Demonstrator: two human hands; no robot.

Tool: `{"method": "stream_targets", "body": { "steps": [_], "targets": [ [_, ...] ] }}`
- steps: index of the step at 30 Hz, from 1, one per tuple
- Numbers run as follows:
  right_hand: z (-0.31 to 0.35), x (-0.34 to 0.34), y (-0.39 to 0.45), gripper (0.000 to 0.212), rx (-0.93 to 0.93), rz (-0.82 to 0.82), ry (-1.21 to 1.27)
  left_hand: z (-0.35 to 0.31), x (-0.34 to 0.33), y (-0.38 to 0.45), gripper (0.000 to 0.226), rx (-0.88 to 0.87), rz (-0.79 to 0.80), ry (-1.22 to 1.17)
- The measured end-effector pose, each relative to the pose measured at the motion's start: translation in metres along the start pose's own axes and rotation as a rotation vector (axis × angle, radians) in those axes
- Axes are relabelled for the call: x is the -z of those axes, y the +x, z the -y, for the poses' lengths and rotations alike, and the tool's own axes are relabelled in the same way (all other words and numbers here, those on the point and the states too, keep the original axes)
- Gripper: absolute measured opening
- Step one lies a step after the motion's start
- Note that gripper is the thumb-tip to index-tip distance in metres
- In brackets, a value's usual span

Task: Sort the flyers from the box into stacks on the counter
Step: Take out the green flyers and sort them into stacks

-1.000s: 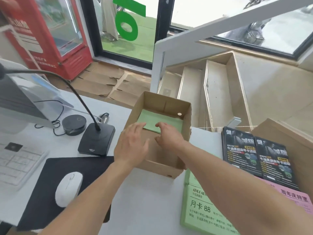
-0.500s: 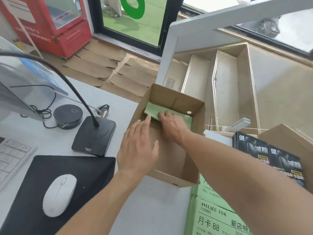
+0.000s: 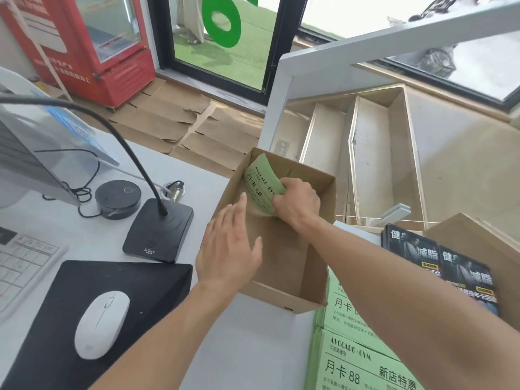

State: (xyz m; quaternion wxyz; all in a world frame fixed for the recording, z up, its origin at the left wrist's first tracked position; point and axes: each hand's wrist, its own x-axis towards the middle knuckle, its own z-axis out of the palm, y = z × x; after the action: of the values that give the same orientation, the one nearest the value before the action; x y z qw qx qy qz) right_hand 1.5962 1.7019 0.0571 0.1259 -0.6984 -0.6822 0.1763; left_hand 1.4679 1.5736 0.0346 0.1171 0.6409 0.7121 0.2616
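Note:
An open cardboard box [image 3: 284, 298] stands on the white counter [image 3: 244, 350]. Inside it my right hand [image 3: 298, 202] grips a green flyer [image 3: 260, 182], bent and lifted so its printed face shows. My left hand [image 3: 229, 247] lies flat with straight fingers over the box's near left wall. A stack of green flyers [image 3: 357, 361] lies on the counter right of the box. Beyond it are black flyers [image 3: 439, 266] in two side-by-side stacks.
A gooseneck microphone base [image 3: 159, 230], a round black puck [image 3: 118, 198], a white mouse [image 3: 101, 323] on a black pad [image 3: 50, 327] and a keyboard [image 3: 22, 266] sit to the left. A brown cardboard piece [image 3: 484, 240] lies at the right edge.
My right hand has taken hold of the green flyer that lay flat on the box floor and pulled it up, curling it. My left hand stays at the box's left wall.

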Motion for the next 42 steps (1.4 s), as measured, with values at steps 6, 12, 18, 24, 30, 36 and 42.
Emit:
{"method": "stream_targets", "body": {
  "steps": [6, 12, 18, 24, 30, 36, 42],
  "targets": [
    [0.016, 0.071, -0.069, 0.032, -0.055, 0.077, 0.733, -0.012, 0.028, 0.006, 0.093, 0.197, 0.021, -0.479],
    [0.009, 0.090, -0.168, 0.043, 0.023, 0.278, 0.933, -0.032, 0.072, -0.032, 0.021, 0.318, 0.055, -1.218],
    [-0.034, 0.035, -0.243, 0.039, 0.127, 0.255, 0.974, -0.033, 0.065, -0.122, 0.032, 0.325, 0.055, -1.157],
    [-0.062, -0.003, -0.281, 0.042, 0.066, 0.250, 1.024, -0.028, 0.055, -0.177, 0.018, 0.391, 0.149, -1.041],
    [-0.070, -0.011, -0.293, 0.040, 0.154, 0.261, 0.961, -0.030, 0.058, -0.191, 0.031, 0.313, 0.081, -0.947],
    [-0.071, -0.008, -0.303, 0.045, 0.203, 0.286, 0.945, -0.035, 0.066, -0.195, 0.029, 0.274, 0.044, -0.869],
    [-0.079, -0.020, -0.304, 0.044, 0.114, 0.393, 0.912, -0.036, 0.069, -0.195, 0.030, 0.275, 0.044, -0.867]
  ]
}}
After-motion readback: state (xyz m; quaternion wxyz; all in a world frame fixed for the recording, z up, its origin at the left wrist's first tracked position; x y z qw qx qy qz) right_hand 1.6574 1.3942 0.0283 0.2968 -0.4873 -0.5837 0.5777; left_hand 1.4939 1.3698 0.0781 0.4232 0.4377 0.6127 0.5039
